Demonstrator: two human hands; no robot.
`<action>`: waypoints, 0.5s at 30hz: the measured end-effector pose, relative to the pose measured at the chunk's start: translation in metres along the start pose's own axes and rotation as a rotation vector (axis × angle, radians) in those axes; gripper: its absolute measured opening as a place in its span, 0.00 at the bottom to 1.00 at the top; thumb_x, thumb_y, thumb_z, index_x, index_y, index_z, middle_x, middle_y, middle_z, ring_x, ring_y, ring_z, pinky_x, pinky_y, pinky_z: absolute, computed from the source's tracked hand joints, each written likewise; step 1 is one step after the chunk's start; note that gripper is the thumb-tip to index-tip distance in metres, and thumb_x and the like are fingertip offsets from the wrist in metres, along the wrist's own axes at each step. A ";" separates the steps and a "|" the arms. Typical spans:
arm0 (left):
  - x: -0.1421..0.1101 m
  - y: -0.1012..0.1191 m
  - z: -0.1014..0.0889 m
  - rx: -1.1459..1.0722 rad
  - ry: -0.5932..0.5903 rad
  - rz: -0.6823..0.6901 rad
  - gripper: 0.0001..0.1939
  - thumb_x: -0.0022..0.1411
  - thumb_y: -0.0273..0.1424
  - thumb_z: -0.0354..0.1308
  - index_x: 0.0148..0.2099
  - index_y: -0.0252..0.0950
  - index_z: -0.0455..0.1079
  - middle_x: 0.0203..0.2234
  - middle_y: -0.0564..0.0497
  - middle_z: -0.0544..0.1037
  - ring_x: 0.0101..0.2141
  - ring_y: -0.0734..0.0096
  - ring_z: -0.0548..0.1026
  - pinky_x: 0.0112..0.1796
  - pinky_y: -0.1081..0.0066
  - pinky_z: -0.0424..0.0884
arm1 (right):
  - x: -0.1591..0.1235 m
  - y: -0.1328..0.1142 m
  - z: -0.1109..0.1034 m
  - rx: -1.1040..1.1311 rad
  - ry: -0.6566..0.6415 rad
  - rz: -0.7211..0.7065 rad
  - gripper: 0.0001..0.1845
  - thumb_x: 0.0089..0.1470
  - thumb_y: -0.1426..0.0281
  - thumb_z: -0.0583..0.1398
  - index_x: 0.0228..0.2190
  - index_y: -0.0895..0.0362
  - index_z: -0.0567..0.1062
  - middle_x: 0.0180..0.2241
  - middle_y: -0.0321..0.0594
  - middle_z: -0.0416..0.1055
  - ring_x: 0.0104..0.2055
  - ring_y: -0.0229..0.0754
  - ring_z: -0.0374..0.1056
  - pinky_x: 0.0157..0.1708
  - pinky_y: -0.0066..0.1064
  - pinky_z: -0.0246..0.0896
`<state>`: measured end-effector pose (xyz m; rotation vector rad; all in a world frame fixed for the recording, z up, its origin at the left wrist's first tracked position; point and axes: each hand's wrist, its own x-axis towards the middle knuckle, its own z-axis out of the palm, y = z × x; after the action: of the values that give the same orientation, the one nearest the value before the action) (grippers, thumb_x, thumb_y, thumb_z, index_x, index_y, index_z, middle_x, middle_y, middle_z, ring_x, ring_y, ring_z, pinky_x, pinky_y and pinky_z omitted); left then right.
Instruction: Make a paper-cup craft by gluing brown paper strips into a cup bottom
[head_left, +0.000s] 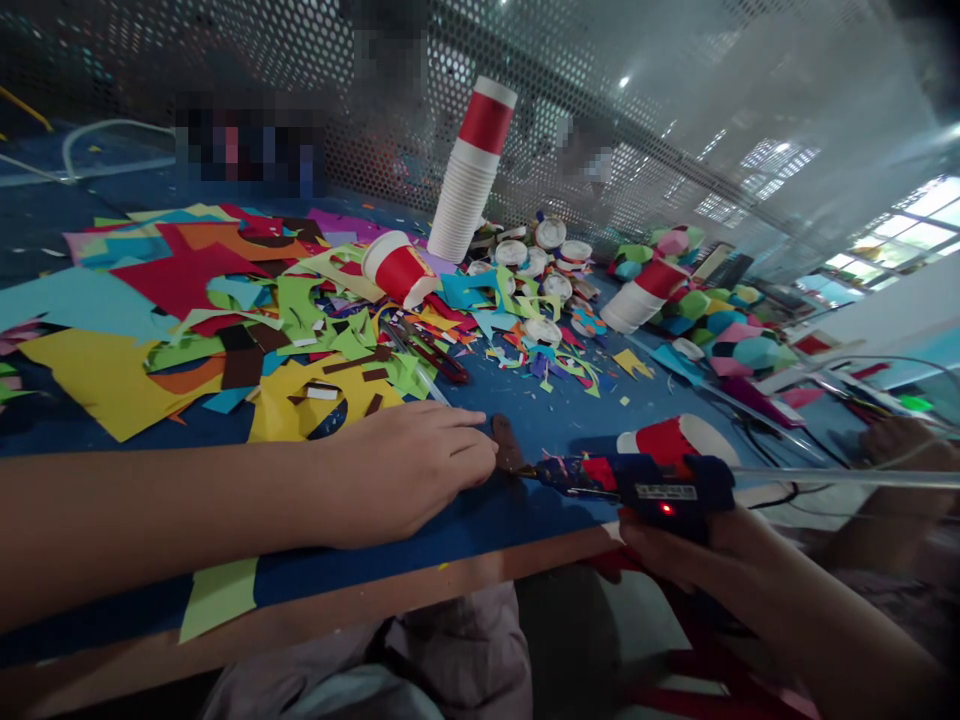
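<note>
My left hand [420, 470] rests low over the blue table, palm down, its fingertips closed at the left edge of a small brown paper piece [508, 445]. The thumb is hidden beneath the hand. In my right hand [720, 560] is a blue hot glue gun [652, 490] with a lit red light and a clear glue stick [840, 478] in its back. The metal nozzle points left, its tip at the brown piece. Right behind the glue gun lies a red and white paper cup [682, 440] on its side.
Colourful paper scraps [300, 300] cover the left and middle of the table [480, 560]. Scissors [427, 350] lie among them. A tall cup stack [472, 170] leans at the back. Paper balls [735, 320] stand at right, near another person's hand [900, 450].
</note>
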<state>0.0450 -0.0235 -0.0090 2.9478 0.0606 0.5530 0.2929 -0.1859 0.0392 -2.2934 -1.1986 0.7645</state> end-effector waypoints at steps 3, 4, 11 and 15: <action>0.001 0.000 0.000 -0.014 0.002 -0.007 0.06 0.67 0.23 0.52 0.41 0.34 0.70 0.50 0.45 0.79 0.57 0.53 0.72 0.57 0.57 0.68 | 0.000 0.002 0.000 0.002 -0.007 -0.017 0.21 0.43 0.46 0.63 0.26 0.50 0.70 0.17 0.32 0.57 0.21 0.40 0.53 0.18 0.29 0.47; 0.001 0.000 0.000 -0.018 0.004 -0.008 0.05 0.67 0.23 0.52 0.41 0.34 0.70 0.50 0.45 0.79 0.57 0.52 0.72 0.57 0.56 0.68 | 0.000 0.002 0.000 0.010 -0.008 -0.021 0.21 0.44 0.46 0.63 0.26 0.50 0.71 0.17 0.32 0.58 0.21 0.40 0.53 0.18 0.29 0.47; 0.001 0.000 0.000 -0.022 -0.012 -0.017 0.06 0.67 0.23 0.52 0.41 0.35 0.69 0.50 0.44 0.79 0.58 0.53 0.72 0.58 0.56 0.67 | -0.002 -0.001 0.004 0.108 -0.038 0.045 0.19 0.40 0.51 0.65 0.21 0.54 0.71 0.16 0.31 0.58 0.21 0.36 0.52 0.21 0.28 0.43; 0.000 0.000 0.000 -0.017 -0.010 -0.001 0.06 0.67 0.23 0.52 0.41 0.34 0.70 0.50 0.43 0.79 0.57 0.52 0.72 0.57 0.56 0.68 | -0.005 -0.007 0.004 0.154 -0.033 0.104 0.19 0.39 0.51 0.64 0.22 0.54 0.75 0.16 0.32 0.59 0.21 0.37 0.54 0.22 0.29 0.45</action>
<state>0.0451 -0.0230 -0.0087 2.9337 0.0564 0.5361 0.2840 -0.1860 0.0417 -2.2374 -1.0043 0.9033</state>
